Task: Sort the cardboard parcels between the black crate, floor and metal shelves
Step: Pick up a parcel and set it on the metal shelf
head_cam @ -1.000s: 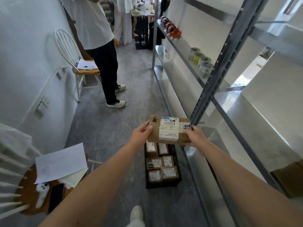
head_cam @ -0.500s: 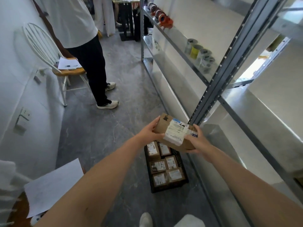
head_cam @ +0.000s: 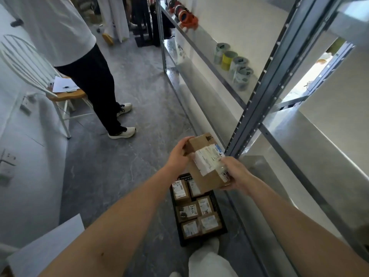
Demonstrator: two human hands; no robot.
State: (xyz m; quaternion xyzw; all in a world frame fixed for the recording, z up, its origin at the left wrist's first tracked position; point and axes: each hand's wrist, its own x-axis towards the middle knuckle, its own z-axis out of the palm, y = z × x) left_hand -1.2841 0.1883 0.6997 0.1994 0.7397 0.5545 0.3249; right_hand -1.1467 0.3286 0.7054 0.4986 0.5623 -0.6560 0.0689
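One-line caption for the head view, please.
Left hand and right hand hold a labelled cardboard parcel above the black crate of parcels, beside metal shelves.

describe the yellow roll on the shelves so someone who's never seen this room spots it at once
Look to the metal shelves on the right, at the level holding a short row of rolls. The yellow roll sits second from the far end. Its neighbours are pale grey and white; it alone is yellow.

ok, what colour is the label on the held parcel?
Label on the parcel: white, blue strip at one end; head view.
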